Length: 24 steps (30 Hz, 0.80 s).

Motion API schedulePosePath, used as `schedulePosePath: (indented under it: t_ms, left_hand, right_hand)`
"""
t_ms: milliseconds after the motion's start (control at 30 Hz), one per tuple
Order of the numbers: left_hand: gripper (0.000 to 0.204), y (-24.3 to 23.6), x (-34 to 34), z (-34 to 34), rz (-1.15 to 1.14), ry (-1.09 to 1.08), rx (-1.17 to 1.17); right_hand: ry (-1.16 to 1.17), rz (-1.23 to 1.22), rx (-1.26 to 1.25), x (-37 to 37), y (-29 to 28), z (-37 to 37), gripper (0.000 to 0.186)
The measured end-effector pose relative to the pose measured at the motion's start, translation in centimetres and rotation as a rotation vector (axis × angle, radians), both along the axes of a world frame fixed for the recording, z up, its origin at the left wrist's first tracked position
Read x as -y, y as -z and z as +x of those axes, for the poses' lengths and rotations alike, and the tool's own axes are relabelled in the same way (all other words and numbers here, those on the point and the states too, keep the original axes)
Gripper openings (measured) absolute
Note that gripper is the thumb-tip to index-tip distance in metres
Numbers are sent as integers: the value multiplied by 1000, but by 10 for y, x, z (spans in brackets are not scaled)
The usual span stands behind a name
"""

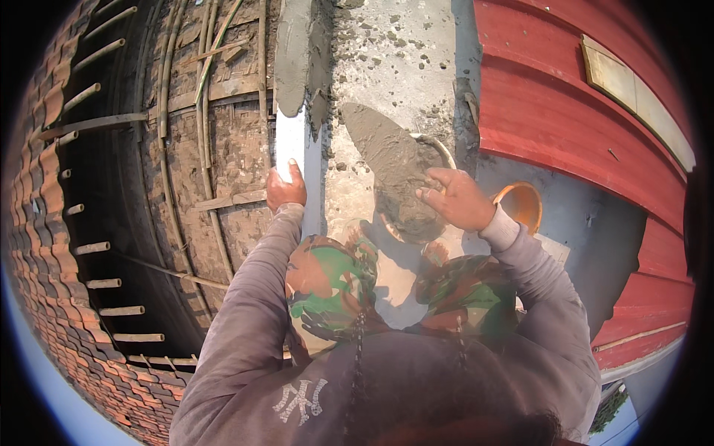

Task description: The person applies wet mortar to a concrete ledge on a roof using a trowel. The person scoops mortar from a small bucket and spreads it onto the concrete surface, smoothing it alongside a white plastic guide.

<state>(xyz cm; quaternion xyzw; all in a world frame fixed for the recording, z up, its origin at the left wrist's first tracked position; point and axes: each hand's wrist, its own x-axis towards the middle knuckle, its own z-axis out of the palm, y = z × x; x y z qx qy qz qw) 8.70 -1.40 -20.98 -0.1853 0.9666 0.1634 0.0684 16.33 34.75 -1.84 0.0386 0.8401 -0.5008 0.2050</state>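
My left hand is closed round the near end of a white board, its thumb lying on the top face. The board runs along the left edge of the wall top, and grey wet mortar covers its line farther ahead. In my right hand is a trowel, its handle hidden by the fingers. Wet mortar coats its pointed blade, which aims to the far left. Beneath the trowel, between my knees, stands a bucket of mortar, partly hidden by the blade and hand.
Mortar crumbs dot the concrete ledge ahead. To the left lie a drop beside a bamboo-ribbed wall and a tiled roof with jutting poles. Right are red metal sheets and an orange bucket by my right wrist.
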Motion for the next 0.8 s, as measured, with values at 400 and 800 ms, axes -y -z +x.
schedulePosePath:
  t_ms: [400, 800]
  left_hand:
    - [59, -16, -11, 3, 92, -48, -166]
    - [57, 17, 22, 5, 239, -20, -74]
  right_hand:
    - [-31, 231, -38, -80, 81, -154, 50]
    - [608, 738, -316, -153, 134, -245, 53]
